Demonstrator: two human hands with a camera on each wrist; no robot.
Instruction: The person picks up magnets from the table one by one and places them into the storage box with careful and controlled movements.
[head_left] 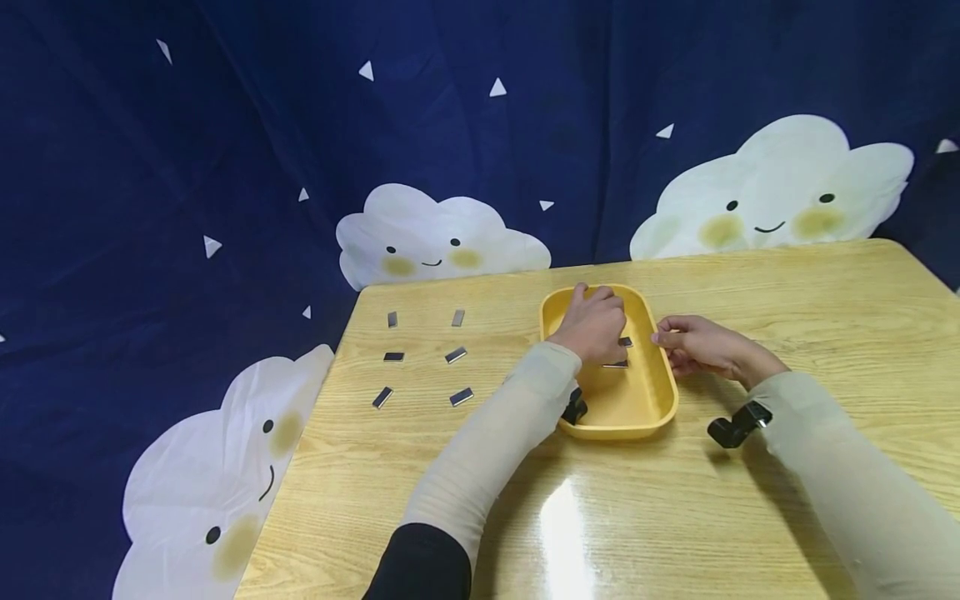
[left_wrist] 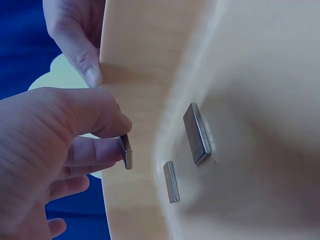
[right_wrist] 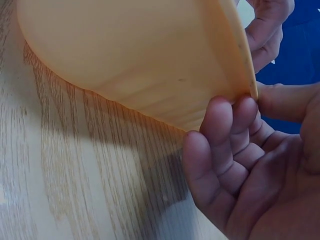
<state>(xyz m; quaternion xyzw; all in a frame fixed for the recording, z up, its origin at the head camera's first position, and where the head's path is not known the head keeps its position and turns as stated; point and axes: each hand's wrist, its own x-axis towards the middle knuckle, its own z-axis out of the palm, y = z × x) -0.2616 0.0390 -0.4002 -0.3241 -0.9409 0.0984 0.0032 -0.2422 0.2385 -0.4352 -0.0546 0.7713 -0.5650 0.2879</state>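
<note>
Left hand (head_left: 596,327) pinches a small silver rectangular metallic block (left_wrist: 127,152) by one end between thumb and forefinger, over the yellow rounded plastic tray (head_left: 633,404), a grip that likely leaves its other end free. Right hand (head_left: 705,343) nips the tray's right rim, thumb against fingertips, presumably steadying it. Two similar blocks (left_wrist: 197,134) lie inside; six spaced blocks (head_left: 393,357) sit left on the pale wooden table (head_left: 330,508), perhaps set apart for easy picking.
</note>
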